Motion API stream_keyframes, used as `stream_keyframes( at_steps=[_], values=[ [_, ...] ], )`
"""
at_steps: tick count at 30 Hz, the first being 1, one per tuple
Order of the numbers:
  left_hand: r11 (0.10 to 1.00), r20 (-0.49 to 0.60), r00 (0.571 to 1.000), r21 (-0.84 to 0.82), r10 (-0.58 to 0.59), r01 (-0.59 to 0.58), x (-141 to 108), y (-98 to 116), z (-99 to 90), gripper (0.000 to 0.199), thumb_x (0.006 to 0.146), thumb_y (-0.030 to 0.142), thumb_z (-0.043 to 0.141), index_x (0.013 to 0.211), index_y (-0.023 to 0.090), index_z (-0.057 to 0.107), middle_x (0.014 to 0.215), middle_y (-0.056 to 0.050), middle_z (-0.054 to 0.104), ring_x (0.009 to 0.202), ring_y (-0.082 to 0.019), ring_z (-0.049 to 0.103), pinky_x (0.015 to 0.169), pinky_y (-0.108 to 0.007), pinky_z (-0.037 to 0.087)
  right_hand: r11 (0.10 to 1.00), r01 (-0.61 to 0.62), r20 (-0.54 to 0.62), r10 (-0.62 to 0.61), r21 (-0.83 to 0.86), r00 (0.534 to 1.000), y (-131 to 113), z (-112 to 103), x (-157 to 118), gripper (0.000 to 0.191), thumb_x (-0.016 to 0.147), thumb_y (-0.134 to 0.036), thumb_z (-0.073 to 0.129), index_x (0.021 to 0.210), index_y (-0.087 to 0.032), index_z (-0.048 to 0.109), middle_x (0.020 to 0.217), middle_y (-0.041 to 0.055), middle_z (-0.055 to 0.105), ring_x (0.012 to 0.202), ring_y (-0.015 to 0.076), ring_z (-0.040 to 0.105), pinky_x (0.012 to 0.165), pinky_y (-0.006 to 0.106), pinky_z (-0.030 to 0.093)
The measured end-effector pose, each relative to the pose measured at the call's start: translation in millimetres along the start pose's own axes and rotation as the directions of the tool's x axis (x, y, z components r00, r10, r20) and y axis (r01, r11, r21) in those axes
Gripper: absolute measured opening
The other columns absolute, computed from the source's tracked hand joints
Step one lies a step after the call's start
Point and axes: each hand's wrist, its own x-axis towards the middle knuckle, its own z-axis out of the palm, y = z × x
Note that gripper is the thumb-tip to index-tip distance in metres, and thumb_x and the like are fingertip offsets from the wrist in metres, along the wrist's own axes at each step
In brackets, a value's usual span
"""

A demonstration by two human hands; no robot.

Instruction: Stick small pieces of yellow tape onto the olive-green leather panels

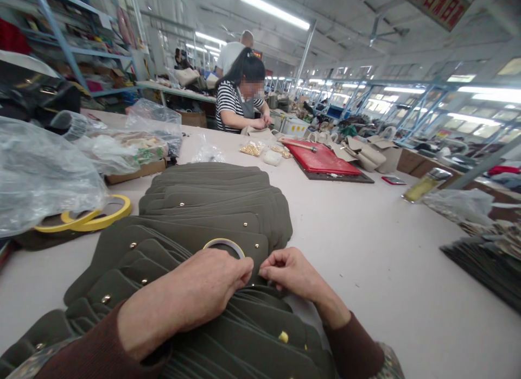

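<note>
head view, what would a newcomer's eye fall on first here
The fanned spread of dark olive panels, dotted with shiny studs, dominates the near table, beneath the person's left hand and right hand. Bright yellow tape rings stand out at the left, by a clear plastic bag. Farther back, right of centre, lies a glossy red slab.

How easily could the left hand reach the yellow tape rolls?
Probably yes: between the left hand and the nearer roll lie only flat dark pieces; a plastic bag partly hides the other.
</note>
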Motion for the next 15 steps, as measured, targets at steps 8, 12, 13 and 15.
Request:
stream_keyframes(
  at_steps=[8, 12, 13, 15],
  values=[
    [0.999, 0.013, 1.0, -0.035, -0.021, 0.021, -2.5, 2.4, -3.6, 0.016, 0.09, 0.019, 0.041, 0.081, 0.025, 0.053, 0.069, 0.003, 0.062, 0.061, -0.017, 0.056, 0.054, -0.029, 0.03, 0.851, 0.278, -0.14, -0.373, -0.445, 0.917, -2.6, 12.7, -2.3, 0.012, 0.068, -0.008, 0.059, 0.065, -0.016, 0.067, 0.059, -0.0007, 0.066, 0.053, 0.0104, 0.059, 0.05, 0.018, 0.041],
    [0.999, -0.005, 1.0, -0.022, -0.03, 0.03, 0.0, 1.1, -0.7, 0.019, 0.091, 0.019, 0.04, 0.08, 0.025, 0.054, 0.07, 0.001, 0.062, 0.063, -0.018, 0.056, 0.055, -0.029, 0.031, 0.823, 0.25, -0.299, -0.442, -0.509, 0.846, 1.1, 8.1, 5.1, 0.01, 0.071, -0.011, 0.06, 0.068, -0.018, 0.066, 0.061, 0.0005, 0.067, 0.055, 0.0127, 0.06, 0.055, 0.021, 0.045],
    [0.999, -0.01, 0.999, -0.017, -0.032, 0.032, 1.0, 0.8, 0.6, 0.019, 0.091, 0.019, 0.04, 0.08, 0.024, 0.055, 0.07, 0.001, 0.063, 0.064, -0.018, 0.057, 0.055, -0.029, 0.031, 0.838, 0.244, -0.34, -0.44, -0.488, 0.831, 1.8, 5.4, 6.5, 0.008, 0.072, -0.013, 0.061, 0.068, -0.018, 0.066, 0.062, 0.0011, 0.067, 0.057, 0.0132, 0.061, 0.056, 0.022, 0.046],
    [0.999, -0.015, 0.999, -0.007, -0.037, 0.037, 2.8, 0.5, 3.4, 0.019, 0.091, 0.018, 0.041, 0.081, 0.024, 0.055, 0.071, -0.001, 0.063, 0.065, -0.019, 0.057, 0.056, -0.029, 0.032, 0.898, 0.22, -0.392, -0.371, -0.38, 0.842, 2.4, -0.6, 7.2, 0.005, 0.074, -0.019, 0.064, 0.069, -0.017, 0.065, 0.062, 0.0011, 0.066, 0.056, 0.0133, 0.061, 0.054, 0.022, 0.047]
  ],
)
